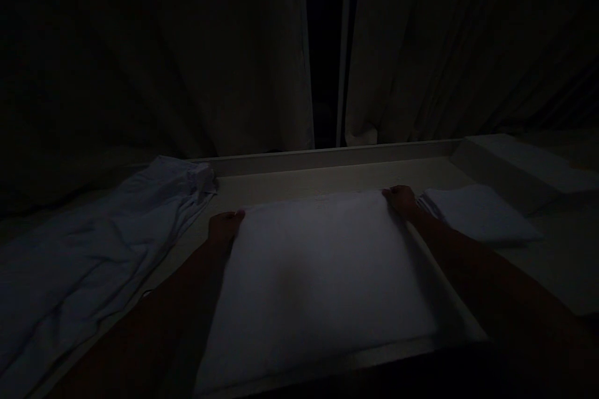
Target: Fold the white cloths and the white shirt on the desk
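A white cloth is spread out in front of me, its far edge stretched between my two hands. My left hand pinches the far left corner, and my right hand pinches the far right corner. A faint darker patch shows on the cloth left of its middle. The dim light hides the exact kind of cloth. Just right of my right hand lies a stack of folded white cloth. To the left of my left hand is a loose, crumpled pile of whitish cloth.
A pale work surface with a low raised back edge lies underneath. A pale box-like block stands at the far right. Dark curtains hang behind, with a narrow gap between them. The room is very dark.
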`<state>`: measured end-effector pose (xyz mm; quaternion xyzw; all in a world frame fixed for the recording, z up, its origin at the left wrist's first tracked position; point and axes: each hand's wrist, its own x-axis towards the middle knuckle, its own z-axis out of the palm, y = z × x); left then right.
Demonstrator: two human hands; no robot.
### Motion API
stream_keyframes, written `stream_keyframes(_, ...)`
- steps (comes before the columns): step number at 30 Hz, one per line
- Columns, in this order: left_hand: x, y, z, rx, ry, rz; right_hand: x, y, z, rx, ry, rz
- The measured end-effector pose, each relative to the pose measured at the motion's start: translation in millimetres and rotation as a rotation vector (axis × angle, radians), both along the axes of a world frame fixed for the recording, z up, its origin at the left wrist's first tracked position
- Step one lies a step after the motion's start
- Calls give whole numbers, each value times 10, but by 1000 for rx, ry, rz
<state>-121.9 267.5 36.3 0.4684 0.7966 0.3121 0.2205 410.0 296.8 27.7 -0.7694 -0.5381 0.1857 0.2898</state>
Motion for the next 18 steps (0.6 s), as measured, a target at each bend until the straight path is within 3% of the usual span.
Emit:
stream_keyframes(5,-11,-44,-159,-48,-115,-10,-20,-93,-149,-86,36,-31)
stream_keyframes(8,-69,-184,-171,-58,-173,-18,45,-260,-159,-94,45,-23)
stream_keyframes(14,-184,-734,-91,-15,-265,-52,218,-750,-107,-36,48,24)
stream_keyframes(18,-211,-1191,-121,23,-219,-29,300,-1180,-265,85,10,25)
